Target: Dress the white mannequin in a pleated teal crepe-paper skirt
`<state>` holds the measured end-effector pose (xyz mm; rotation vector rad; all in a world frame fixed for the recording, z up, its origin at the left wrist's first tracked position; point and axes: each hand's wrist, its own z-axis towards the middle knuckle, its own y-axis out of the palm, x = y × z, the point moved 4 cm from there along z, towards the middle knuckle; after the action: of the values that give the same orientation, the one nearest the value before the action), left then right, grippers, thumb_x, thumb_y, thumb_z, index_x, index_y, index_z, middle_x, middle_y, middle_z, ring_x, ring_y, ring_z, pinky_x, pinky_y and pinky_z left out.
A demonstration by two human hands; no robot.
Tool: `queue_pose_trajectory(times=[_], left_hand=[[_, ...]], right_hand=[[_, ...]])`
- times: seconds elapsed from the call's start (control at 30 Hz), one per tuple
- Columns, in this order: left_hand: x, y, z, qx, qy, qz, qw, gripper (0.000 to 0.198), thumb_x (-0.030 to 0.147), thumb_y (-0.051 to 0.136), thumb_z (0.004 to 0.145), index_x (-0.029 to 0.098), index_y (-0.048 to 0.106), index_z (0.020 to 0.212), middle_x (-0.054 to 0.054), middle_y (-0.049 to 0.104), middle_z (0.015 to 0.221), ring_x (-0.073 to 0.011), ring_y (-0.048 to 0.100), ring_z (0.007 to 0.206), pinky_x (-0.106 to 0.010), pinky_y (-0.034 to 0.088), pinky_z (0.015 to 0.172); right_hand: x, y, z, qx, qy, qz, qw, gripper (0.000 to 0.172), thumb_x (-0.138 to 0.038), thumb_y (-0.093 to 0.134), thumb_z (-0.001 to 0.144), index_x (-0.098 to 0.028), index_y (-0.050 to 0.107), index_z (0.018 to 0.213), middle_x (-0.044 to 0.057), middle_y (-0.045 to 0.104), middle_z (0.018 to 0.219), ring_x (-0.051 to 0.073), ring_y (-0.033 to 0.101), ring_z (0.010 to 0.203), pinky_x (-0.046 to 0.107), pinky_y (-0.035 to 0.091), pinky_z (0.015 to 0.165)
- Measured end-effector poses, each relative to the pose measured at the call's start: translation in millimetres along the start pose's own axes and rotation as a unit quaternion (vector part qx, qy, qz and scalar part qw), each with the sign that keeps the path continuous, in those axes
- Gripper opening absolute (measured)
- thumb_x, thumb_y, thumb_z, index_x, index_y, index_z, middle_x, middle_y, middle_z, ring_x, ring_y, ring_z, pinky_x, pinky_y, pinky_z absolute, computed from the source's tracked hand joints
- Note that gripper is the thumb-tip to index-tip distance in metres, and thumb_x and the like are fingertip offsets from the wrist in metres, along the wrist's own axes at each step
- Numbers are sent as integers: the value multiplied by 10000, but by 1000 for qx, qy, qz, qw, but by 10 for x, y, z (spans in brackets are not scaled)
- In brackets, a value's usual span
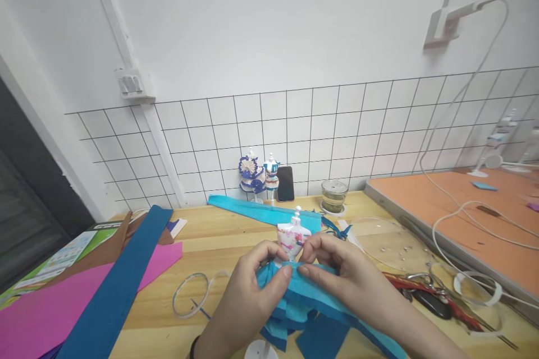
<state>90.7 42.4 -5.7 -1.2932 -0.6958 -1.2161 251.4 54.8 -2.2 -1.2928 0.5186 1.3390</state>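
Observation:
A small white mannequin bust [293, 234] with a floral print stands in front of me on the wooden table [219, 238]. Light blue crepe paper [301, 303] is gathered around its waist like a skirt. My left hand [248, 286] pinches the pleated paper against the bust from the left. From the right, my right hand [341, 272] pinches the same paper at the waist, fingertips nearly touching those of the left. A round white base [261, 350] shows below my left wrist.
Dark blue [113, 286] and pink [63, 308] crepe sheets lie at left, a light blue strip [256, 208] behind. Two dressed mannequins [256, 174], a phone [285, 183] and a glass jar [334, 196] stand by the tiled wall. Tape rolls [191, 294], scissors [429, 291] and white cables [463, 219] lie nearby.

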Motion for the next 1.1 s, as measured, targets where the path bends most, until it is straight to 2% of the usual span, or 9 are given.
queue_pose_trajectory(times=[0.13,0.3,0.5,0.7,0.93,1.1], left_hand=[[-41,13,23,12,-8,-8,1000,72,279,545,814,208,537,814,-3,565,815,-173,534,806,-258,414,718],[-39,3,36,15,-14,-31,999,101,297,561,807,204,524,793,-1,552,786,-170,533,794,-255,412,706],[-55,6,17,27,-7,-15,999,97,278,589,790,210,525,815,6,547,802,-166,529,800,-247,412,708],[-48,12,9,15,-4,-22,1000,114,294,601,790,210,541,839,-2,576,833,-174,547,827,-247,427,723],[-39,-22,31,48,-8,-19,999,118,302,571,808,204,556,743,3,573,749,-169,549,764,-256,424,705],[-35,-61,41,45,-3,-15,999,110,307,579,802,202,569,770,-2,584,770,-172,549,784,-260,426,716]], right_hand=[[-18,-18,-13,9,12,-21,1000,92,-230,592,832,-212,535,762,-17,557,756,141,549,713,237,451,635],[-51,-25,-23,11,2,-14,1000,86,-198,609,813,-212,546,756,-15,585,778,144,560,741,237,448,654],[-26,-10,0,25,7,-16,1000,138,-220,608,804,-210,513,704,-38,531,692,128,518,662,222,409,586],[-25,-13,16,41,-11,-35,998,154,-228,621,798,-213,511,692,-39,559,699,131,529,668,229,406,604],[-33,5,-6,1,25,-56,998,101,-190,625,785,-217,535,748,-47,519,691,117,448,623,221,354,545],[-10,13,-31,-23,32,-84,996,83,-229,620,792,-223,542,767,-53,481,658,125,424,622,227,338,551]])
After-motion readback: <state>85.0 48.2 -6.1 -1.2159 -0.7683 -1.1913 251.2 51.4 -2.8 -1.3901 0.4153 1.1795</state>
